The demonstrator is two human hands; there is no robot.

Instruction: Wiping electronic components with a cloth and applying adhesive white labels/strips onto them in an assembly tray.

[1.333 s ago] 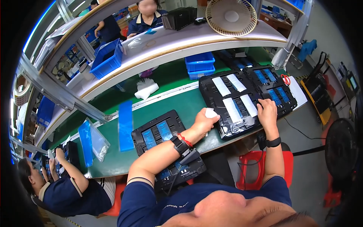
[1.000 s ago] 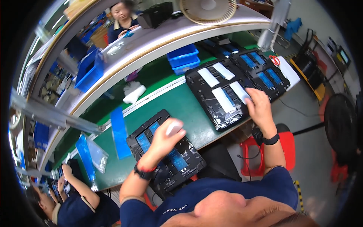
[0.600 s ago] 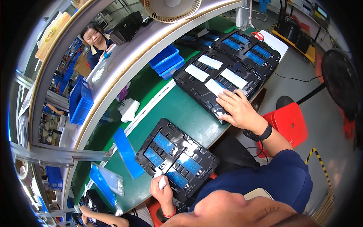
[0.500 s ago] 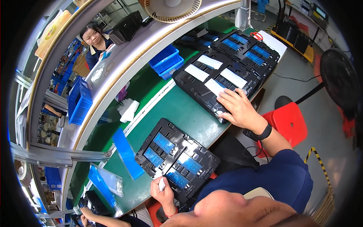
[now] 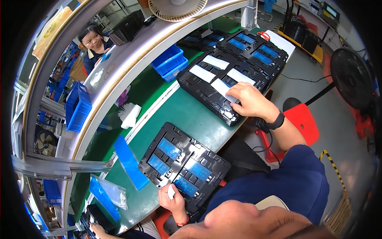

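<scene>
My right hand (image 5: 253,102) is over the near side of a black plastic tray (image 5: 199,88), its fingers curled on the end of a white strip (image 5: 220,88). The thumb sits a little apart, and the fingertips are partly hidden. Several similar white strips lie across that tray's slots. My left hand (image 5: 173,201) pinches a small white piece (image 5: 171,191) at the near-left edge of another black tray (image 5: 185,153). Flat blue rectangular pieces (image 5: 169,147) sit in this nearer tray.
Further black trays with blue pieces (image 5: 264,53) stand at the far right, beside red-handled scissors (image 5: 264,36). Blue bins (image 5: 170,61) stand behind the bench (image 5: 199,123). Blue sheets (image 5: 130,161) lie left. A co-worker's hand (image 5: 96,229) shows lower left; another person (image 5: 95,46) is beyond the shelf.
My right hand's fingers have gone from lying flat on the white strip to curled at its near end. My left hand stays beside the near tray. The whole view has shifted slightly.
</scene>
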